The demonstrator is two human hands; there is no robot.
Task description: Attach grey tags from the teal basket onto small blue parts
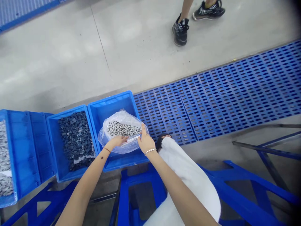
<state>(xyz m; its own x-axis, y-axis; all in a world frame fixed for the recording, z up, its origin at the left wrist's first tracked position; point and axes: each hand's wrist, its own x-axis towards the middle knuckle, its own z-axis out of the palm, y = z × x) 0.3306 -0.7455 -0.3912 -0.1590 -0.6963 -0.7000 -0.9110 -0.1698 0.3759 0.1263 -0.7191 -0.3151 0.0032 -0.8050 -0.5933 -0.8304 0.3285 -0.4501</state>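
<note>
A clear plastic bag (122, 149), its mouth spread wide, sits inside a blue crate (98, 110). Many small grey and white pieces (123, 128) lie in the bag; their exact kind is too small to make out. My left hand (118, 140) is at the bag's near rim, fingers bent on the plastic. At the bag's right side, my right hand (146, 142) grips the rim, with its index finger stretched along the plastic. Both thumbs are partly hidden.
Left of it stands a blue crate (52, 138) of dark pieces (75, 135); farther left is another crate (21, 153) with grey pieces. Blue slotted platform (211, 100) runs right. Blue stools (124, 191) stand nearby. A person's shoes (180, 31) are on the floor beyond.
</note>
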